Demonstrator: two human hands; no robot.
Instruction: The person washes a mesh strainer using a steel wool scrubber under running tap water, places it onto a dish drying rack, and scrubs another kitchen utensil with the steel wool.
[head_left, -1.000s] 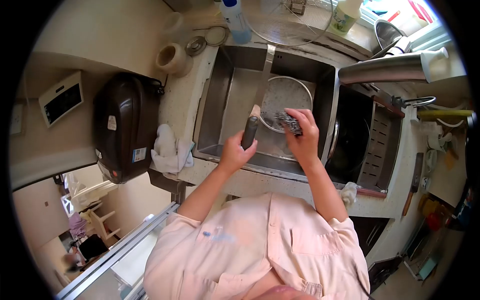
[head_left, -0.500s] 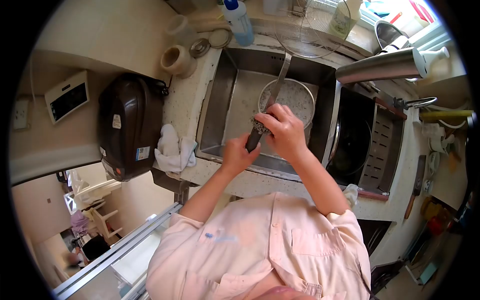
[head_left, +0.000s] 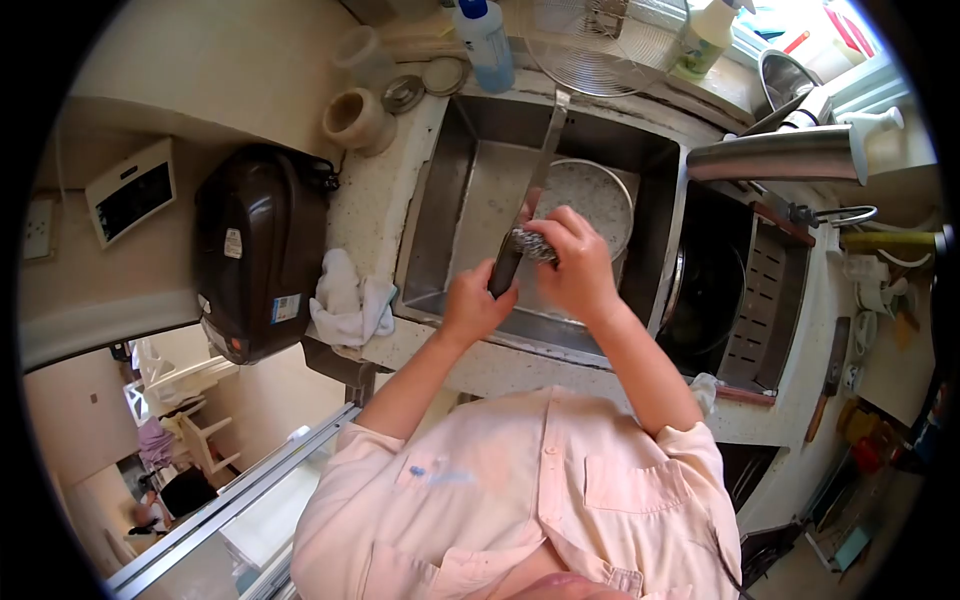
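Observation:
My left hand [head_left: 480, 306] is wrapped round the dark handle of a long wire skimmer [head_left: 545, 155], which slants up across the sink. Its round wire mesh is at the far edge, over the counter. My right hand [head_left: 578, 262] grips a steel wool scourer [head_left: 535, 246] against the skimmer's shaft, just above my left hand. Below the skimmer, a round metal basin [head_left: 628, 195] with cloudy, foamy water sits in the steel sink [head_left: 480, 190].
A blue-capped bottle [head_left: 487, 50] and a spray bottle [head_left: 706, 40] stand behind the sink. A dark appliance [head_left: 262, 255] and white cloth [head_left: 350, 300] are at left. A black wok [head_left: 705, 300] lies at right, below the faucet [head_left: 775, 158].
The skimmer has shifted slightly left, its mesh end moving left and up. My right hand has turned, so more of the scourer shows on the shaft.

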